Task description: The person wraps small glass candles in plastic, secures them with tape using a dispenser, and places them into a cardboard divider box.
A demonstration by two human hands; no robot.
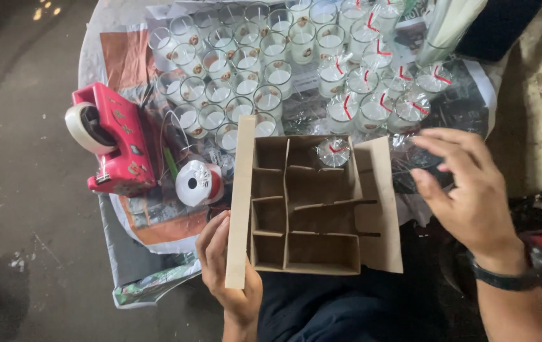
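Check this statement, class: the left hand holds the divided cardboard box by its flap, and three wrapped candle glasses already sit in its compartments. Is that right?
Not quite. The head view shows only one wrapped candle glass in the cardboard box, in a far compartment. The left hand does hold the box by its flap.

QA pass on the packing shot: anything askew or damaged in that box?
Yes. In the cardboard box steadied by the left hand, the dividers sit crooked and partly lifted, so the cells are uneven. Only one wrapped candle glass is in, back row. No spills or breakage visible.
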